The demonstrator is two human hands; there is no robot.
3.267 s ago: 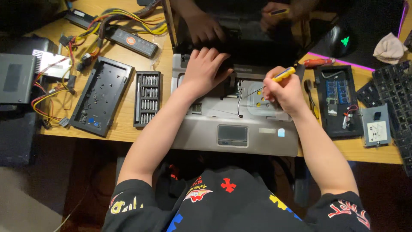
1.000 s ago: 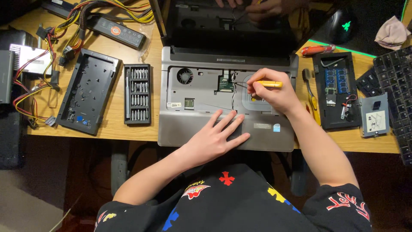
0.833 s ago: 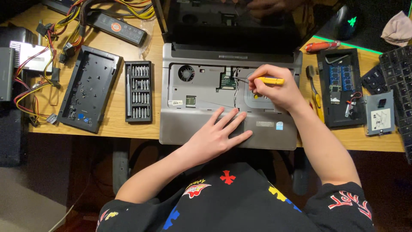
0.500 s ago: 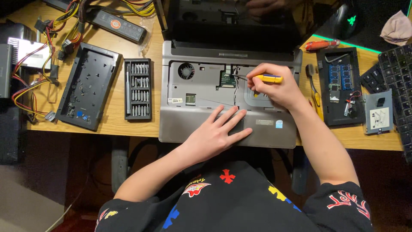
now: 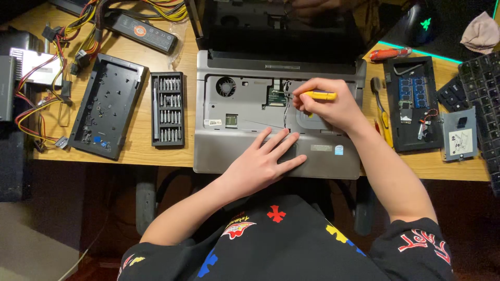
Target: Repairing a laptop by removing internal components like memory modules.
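An opened grey laptop (image 5: 224, 148) with its keyboard removed lies on the wooden desk in front of me. My right hand (image 5: 328, 106) grips a yellow-handled screwdriver (image 5: 319, 95), its tip pointing left at a small green circuit card (image 5: 276, 96) inside the chassis. My left hand (image 5: 263, 164) lies flat, fingers spread, on the palm rest beside the touchpad. Another person's hand (image 5: 307, 6) shows at the top edge over the dark laptop lid.
A black case of screwdriver bits (image 5: 167, 109) and a black plastic cover panel (image 5: 107, 104) lie to the left, with wired power parts (image 5: 36, 78) beyond. To the right sit a tray with memory modules (image 5: 411, 101), a drive bracket (image 5: 459, 136), a red-handled tool (image 5: 390, 53) and a keyboard (image 5: 482, 88).
My left hand came off the inner chassis down onto the palm rest. My right hand with the screwdriver shifted slightly left toward the green card. The view drifted a little.
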